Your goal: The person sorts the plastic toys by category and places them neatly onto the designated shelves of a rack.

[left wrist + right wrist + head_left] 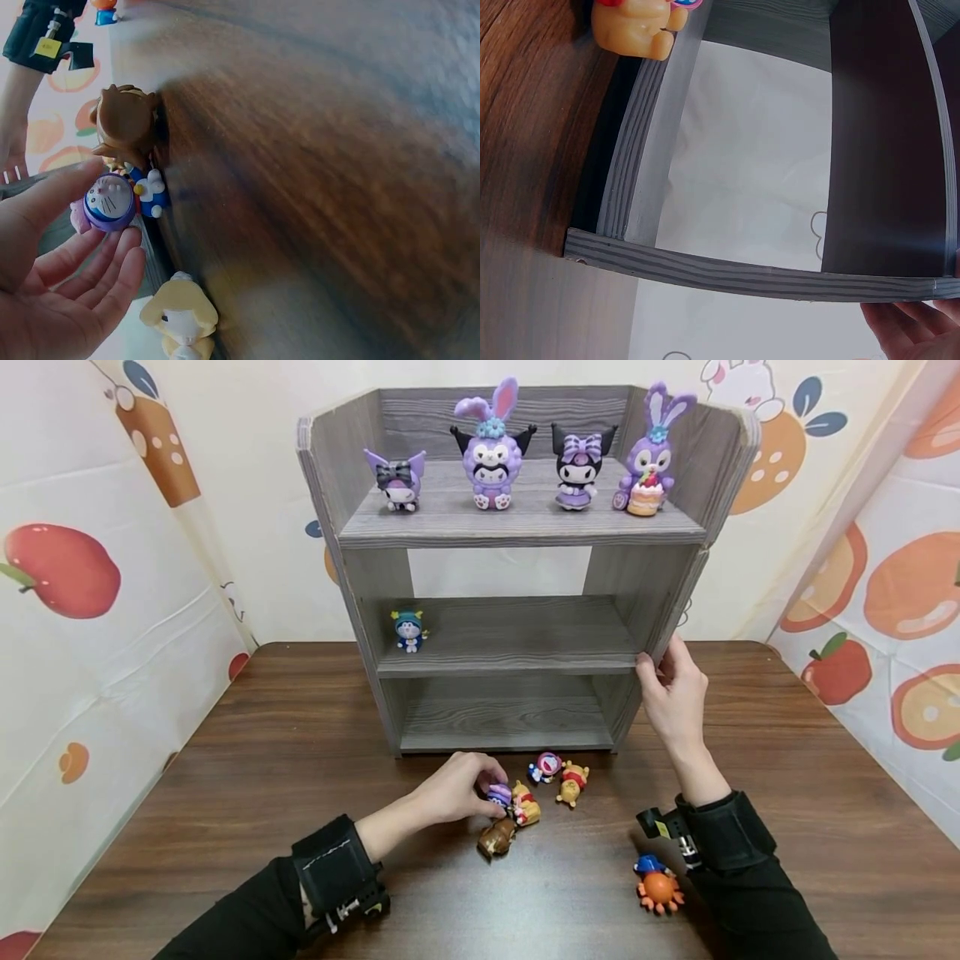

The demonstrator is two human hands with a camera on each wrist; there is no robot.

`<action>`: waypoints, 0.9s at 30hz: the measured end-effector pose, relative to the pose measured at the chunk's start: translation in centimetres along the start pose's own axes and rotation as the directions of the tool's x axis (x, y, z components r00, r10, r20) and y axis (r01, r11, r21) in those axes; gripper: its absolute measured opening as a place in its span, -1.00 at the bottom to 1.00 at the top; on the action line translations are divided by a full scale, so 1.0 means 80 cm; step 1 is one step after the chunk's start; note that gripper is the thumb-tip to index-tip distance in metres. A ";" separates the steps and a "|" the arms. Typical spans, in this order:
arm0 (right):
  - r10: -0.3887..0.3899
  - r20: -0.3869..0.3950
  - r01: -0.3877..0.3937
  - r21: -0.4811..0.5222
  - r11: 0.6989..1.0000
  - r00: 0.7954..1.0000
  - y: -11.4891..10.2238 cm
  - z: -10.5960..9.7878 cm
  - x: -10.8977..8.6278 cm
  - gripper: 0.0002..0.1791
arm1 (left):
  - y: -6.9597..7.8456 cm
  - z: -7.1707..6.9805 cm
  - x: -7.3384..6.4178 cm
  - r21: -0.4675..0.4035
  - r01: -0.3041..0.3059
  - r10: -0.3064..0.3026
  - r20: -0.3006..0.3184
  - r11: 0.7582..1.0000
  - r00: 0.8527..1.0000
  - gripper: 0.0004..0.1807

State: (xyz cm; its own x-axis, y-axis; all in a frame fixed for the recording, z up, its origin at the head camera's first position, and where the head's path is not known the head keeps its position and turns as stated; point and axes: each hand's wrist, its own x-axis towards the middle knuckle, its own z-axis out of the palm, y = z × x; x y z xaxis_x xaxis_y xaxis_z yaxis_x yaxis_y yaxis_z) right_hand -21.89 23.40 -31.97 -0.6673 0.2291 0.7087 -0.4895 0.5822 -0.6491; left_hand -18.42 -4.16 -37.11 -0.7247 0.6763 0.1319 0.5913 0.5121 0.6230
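Note:
A small figurine with a purple striped hat [498, 794] and a whiskered white face is between the thumb and fingers of my left hand [453, 789], low over the table. In the left wrist view the thumb lies along one side of this purple-hatted figurine [110, 201], the fingers along the other. Right beside it are a yellow bear figurine in a red shirt [525, 804] and a brown figurine [497, 838]. My right hand [675, 693] grips the right side panel of the grey wooden shelf [510, 660] at the middle board's height.
Another yellow bear [573, 783] and a pink-hooded figurine [545, 767] lie before the shelf. An orange crab-like figurine [660, 892] sits near my right sleeve. One blue-hooded figurine [409, 631] stands on the middle board; several purple ones, including a bunny-eared figurine [492, 460], stand on top.

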 end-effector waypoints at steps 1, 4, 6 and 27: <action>-0.001 0.001 0.001 -0.007 1.000 1.000 0.000 0.000 0.000 -0.63 | 0.000 0.001 0.000 0.004 0.000 0.000 -0.005 1.000 1.000 -0.72; 0.001 0.004 -0.001 -0.009 1.000 1.000 0.000 0.000 -0.002 -0.64 | 0.002 0.001 -0.002 0.018 0.011 -0.010 -0.018 1.000 1.000 -0.76; 0.001 0.004 -0.001 -0.009 1.000 1.000 0.000 0.001 -0.002 -0.64 | 0.004 0.001 -0.003 0.023 0.021 -0.020 -0.028 1.000 0.999 -0.77; -0.007 -0.008 0.007 -0.002 1.000 1.000 -0.002 0.001 0.000 -0.65 | 0.076 -0.066 -0.008 0.064 -0.025 0.046 -0.359 0.998 0.932 -0.76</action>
State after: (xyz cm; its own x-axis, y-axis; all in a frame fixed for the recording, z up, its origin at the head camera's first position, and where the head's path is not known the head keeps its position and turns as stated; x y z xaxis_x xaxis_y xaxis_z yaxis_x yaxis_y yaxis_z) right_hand -21.84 23.27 -31.86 -0.6594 0.2310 0.7154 -0.4931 0.5854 -0.6435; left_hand -16.24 -4.29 -29.33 -0.7755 0.4637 0.4286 0.6303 0.5281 0.5691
